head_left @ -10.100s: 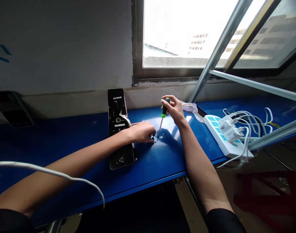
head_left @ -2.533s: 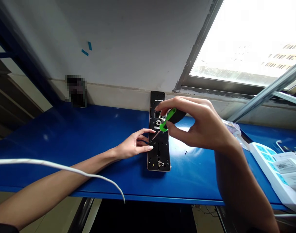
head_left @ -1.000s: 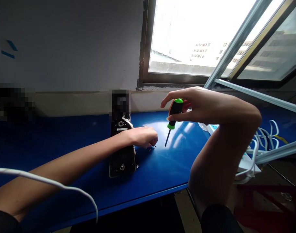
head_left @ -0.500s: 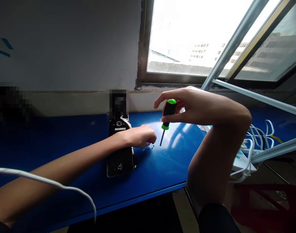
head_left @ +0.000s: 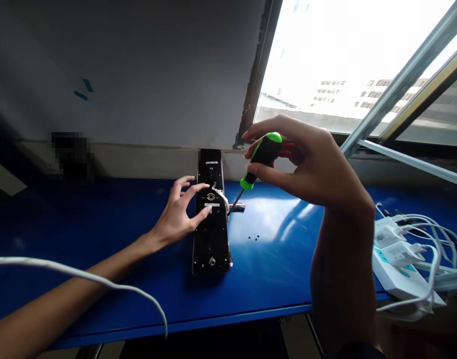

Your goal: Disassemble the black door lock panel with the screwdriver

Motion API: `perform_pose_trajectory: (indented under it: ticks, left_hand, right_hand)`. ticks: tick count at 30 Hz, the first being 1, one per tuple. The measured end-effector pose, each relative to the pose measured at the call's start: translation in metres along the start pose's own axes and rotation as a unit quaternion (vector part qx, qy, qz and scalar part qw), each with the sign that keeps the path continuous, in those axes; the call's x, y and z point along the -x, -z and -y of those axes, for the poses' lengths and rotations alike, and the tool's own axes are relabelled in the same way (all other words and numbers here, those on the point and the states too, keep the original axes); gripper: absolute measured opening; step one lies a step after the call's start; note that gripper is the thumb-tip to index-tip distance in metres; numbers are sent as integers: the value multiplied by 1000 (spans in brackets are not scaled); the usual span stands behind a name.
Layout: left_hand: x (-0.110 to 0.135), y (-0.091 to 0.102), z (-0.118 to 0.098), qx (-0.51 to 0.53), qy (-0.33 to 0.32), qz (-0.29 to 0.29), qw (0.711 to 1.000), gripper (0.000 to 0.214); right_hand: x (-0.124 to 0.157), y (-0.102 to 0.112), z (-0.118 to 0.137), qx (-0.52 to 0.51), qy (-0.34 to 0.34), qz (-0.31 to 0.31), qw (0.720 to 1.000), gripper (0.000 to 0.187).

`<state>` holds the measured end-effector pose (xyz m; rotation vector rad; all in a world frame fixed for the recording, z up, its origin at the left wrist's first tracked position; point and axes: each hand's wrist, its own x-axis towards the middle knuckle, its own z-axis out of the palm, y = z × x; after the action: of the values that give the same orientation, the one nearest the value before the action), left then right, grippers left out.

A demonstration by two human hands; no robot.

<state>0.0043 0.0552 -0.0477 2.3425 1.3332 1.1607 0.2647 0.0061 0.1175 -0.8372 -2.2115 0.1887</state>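
Black-and-green screwdriver (head_left: pixel 265 152), clamped in the right hand (head_left: pixel 311 164), slants tip-down at the black panel (head_left: pixel 210 234) on the blue surface (head_left: pixel 277 284), presumably for control; left hand (head_left: pixel 176 214), fingers apart, extends over the panel, perhaps for steadying.

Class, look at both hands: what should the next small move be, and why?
Probably, the right hand should bring the tip of the screwdriver over the black panel: the tip appears by the panel's right edge, near the short white cable, while the left hand has its fingers spread over the panel's other side.
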Motion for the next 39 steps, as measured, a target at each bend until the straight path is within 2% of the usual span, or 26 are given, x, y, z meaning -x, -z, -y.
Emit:
perform_pose_trajectory:
  ticks: [2,5,9,12,18,26,32,34,37,39]
  left_hand:
    - [10,-4,9,52,58,54,996,64]
    - [17,-8,13,176,117,105,972,69]
    - [20,-12,9,244,114,111,957,58]
    - [24,-14,3,238,105,103,960,50]
    - [27,-17,-5,217,88,125,964,37]
    - [25,-19,0,243,101,128,956,38]
    - [31,-6,-3,229,110,158,954,39]
    - [35,-1,-5,229,111,167,953,39]
    - [41,6,-7,236,119,176,948,39]
    - [44,8,-9,242,126,181,945,40]
  right_hand:
    - [-6,-11,-4,9,6,-19,1000,36]
    - [-13,-26,-11,36,17,-21,999,32]
    - [-18,-38,-18,72,29,14,997,31]
    - [-20,-43,-19,77,33,16,996,30]
    - [-21,-46,-16,92,37,7,995,26]
    - [-18,-48,-10,147,55,-2,988,13]
    - [-11,-51,8,198,48,2,979,42]
    - [-10,-52,14,184,48,13,982,35]
    - [-8,-50,20,129,54,59,988,16]
    - [-7,-47,22,97,53,93,989,14]
